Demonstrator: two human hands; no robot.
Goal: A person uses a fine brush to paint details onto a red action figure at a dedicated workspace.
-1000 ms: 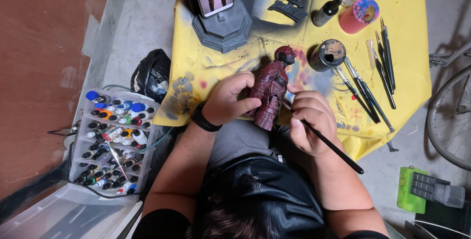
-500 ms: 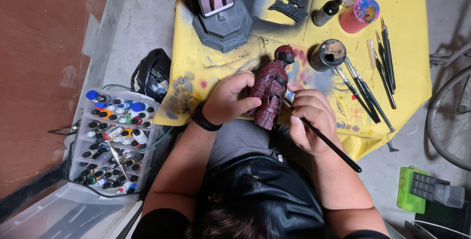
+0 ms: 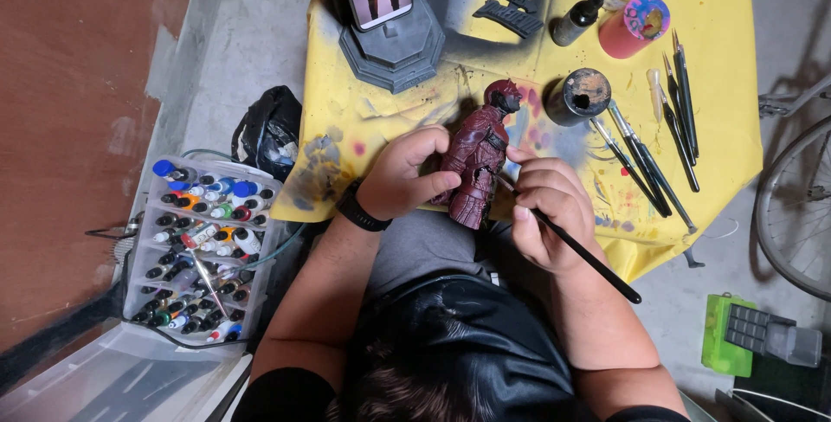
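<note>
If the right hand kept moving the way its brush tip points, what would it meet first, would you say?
The right hand aims its brush up and left, so it would most likely meet the dark red figurine first; the tip looks at or almost on it.

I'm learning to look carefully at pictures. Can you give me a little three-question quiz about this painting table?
1. True or false: the left hand holds the dark red figure.
2. What does the right hand hold? A) a black-handled brush B) a spoon C) scissors
3. Fill in: the rack of small paint bottles stands on the person's ____ side.

Key
1. True: its fingers wrap the figure's back.
2. A: the brush has its tip at the figure, and its handle points away past the yellow cloth.
3. Left, down beside the table.
</note>
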